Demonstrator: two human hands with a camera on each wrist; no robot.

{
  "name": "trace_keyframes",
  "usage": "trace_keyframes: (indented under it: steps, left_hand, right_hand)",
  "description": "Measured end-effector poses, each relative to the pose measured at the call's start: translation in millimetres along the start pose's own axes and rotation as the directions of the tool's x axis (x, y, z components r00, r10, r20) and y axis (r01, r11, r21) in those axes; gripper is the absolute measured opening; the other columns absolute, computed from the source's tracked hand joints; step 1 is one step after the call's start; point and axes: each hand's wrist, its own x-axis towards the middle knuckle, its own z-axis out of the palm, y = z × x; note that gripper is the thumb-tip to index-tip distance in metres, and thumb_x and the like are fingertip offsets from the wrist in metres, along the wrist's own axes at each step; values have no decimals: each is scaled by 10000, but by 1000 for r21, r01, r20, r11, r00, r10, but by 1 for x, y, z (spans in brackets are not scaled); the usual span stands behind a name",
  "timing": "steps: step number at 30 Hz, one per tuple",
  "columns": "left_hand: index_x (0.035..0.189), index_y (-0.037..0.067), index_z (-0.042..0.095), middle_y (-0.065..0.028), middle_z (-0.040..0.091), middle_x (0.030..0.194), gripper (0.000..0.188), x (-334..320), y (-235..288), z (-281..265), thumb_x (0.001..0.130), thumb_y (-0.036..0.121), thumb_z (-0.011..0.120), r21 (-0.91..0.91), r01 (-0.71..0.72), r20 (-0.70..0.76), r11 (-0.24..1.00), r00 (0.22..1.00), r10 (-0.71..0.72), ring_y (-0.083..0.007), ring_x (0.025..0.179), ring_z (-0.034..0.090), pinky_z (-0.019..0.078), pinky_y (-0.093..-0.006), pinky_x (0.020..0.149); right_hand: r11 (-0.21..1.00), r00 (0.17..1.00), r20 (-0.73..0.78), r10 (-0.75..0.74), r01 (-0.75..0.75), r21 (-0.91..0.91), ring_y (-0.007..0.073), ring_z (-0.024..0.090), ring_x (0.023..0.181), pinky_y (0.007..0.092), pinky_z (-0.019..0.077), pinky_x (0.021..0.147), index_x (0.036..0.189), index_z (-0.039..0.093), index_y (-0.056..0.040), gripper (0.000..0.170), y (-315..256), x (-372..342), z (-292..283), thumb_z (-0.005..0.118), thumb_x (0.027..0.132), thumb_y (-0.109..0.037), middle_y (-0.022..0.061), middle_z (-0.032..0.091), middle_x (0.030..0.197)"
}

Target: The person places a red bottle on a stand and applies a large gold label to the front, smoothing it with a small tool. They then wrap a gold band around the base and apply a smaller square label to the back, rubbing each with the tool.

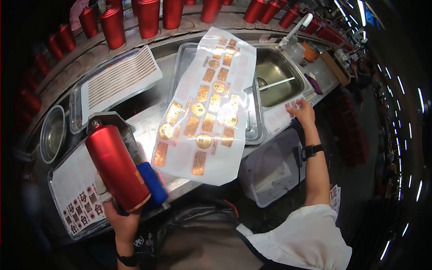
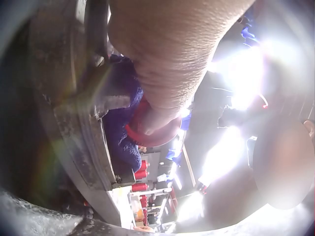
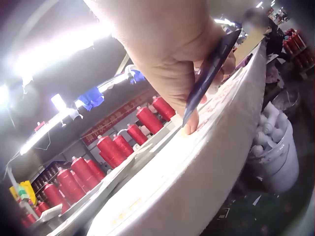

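Note:
A glossy red metal bottle [image 1: 118, 164] leans in my left hand [image 1: 121, 220], which grips it near its base. In the left wrist view, the base [image 2: 155, 128] shows beyond the wrist. Right under the bottle, a blue cloth [image 1: 152, 184] lies at the counter's edge. My right hand [image 1: 303, 112] is at a small printed sheet [image 1: 275, 120] to the right, fingertips on its red print. A dark, flat, thin-edged scraper [image 3: 211, 73] is held in that hand. Between the hands, a large translucent sheet with gold labels [image 1: 198, 132] lies over a metal tray [image 1: 258, 130].
Behind, red bottles [image 1: 148, 20] stand along a curved conveyor. A sink [image 1: 274, 74] with a white faucet [image 1: 297, 29] is at right. A striped sheet [image 1: 123, 76], a metal bowl [image 1: 52, 135] and a sticker sheet [image 1: 63, 182] are at left. A plastic bin [image 1: 270, 173] sits below the counter.

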Motion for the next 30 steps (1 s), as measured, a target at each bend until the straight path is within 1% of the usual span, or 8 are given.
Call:
trace_keyframes:
  steps: [3, 7, 13, 21, 24, 25, 27, 30]
  left_hand:
    - [1520, 17, 330, -124, 455, 1471, 982, -4, -22, -13, 745, 176, 912, 212, -80, 76, 974, 995, 65, -228, 1313, 490, 416, -365, 1090]
    - [1548, 10, 288, -128, 416, 1516, 1026, -4, -17, -7, 756, 223, 906, 87, -6, 49, 996, 999, 2, -233, 1342, 464, 389, -366, 1114]
    - [1552, 2, 287, -131, 396, 1541, 1036, 0, -10, -9, 763, 273, 901, 211, -102, 54, 972, 994, 93, -246, 1382, 426, 344, -374, 1147]
    - [1445, 1, 410, -129, 530, 1376, 904, -10, -23, -14, 733, 220, 923, 133, 24, 40, 991, 999, -30, -227, 1247, 540, 440, -362, 1052]
    - [1404, 8, 435, -124, 557, 1330, 861, -4, -20, -7, 723, 191, 929, 61, 3, 33, 998, 999, -5, -220, 1202, 577, 478, -358, 1010]
    - [1404, 9, 433, -124, 558, 1326, 857, -4, -22, -5, 726, 185, 927, 1, 9, 24, 1000, 1000, -9, -220, 1193, 584, 486, -360, 1002]
    - [1451, -32, 382, -159, 539, 1349, 954, -5, -22, -8, 715, 228, 930, -39, 96, 82, 995, 992, -93, -247, 1177, 586, 475, -363, 995]
    - [1439, -30, 400, -154, 555, 1326, 939, -5, -28, -11, 718, 254, 930, 36, 31, 69, 999, 997, -33, -247, 1180, 575, 455, -365, 1003]
  right_hand:
    - [998, 998, 21, -59, 58, 29, 346, 671, 991, 419, 521, 852, 1094, 711, -65, 610, -5, 3, -4, 902, 627, -407, 206, 676, 1058]
    - [983, 985, 58, -162, 156, 100, 344, 662, 999, 415, 517, 871, 1105, 732, -107, 550, 1, 13, -1, 896, 653, -375, 194, 666, 1061]
    - [934, 920, 167, -354, 337, 122, 324, 638, 1041, 389, 498, 916, 1118, 749, -150, 411, -5, 28, -1, 843, 726, -227, 168, 651, 1018]
    - [922, 831, 398, -388, 350, 167, 298, 630, 1028, 377, 493, 894, 985, 779, -126, 310, 4, 64, 17, 830, 679, -133, 147, 685, 1011]
    - [895, 830, 334, -446, 407, 184, 282, 629, 1033, 372, 492, 900, 920, 771, -112, 280, 0, 62, 9, 844, 652, -146, 133, 697, 924]
    - [904, 803, 416, -427, 372, 211, 361, 627, 1034, 379, 504, 922, 923, 776, -177, 306, 7, 72, 15, 872, 633, -196, 191, 617, 1037]
    - [917, 823, 405, -398, 362, 164, 328, 667, 970, 380, 519, 860, 909, 769, -146, 268, -6, 63, 4, 855, 659, -193, 166, 683, 1026]
    - [944, 825, 459, -329, 272, 187, 284, 700, 879, 378, 534, 788, 890, 763, -109, 251, -16, 61, -1, 849, 664, -178, 140, 726, 912]
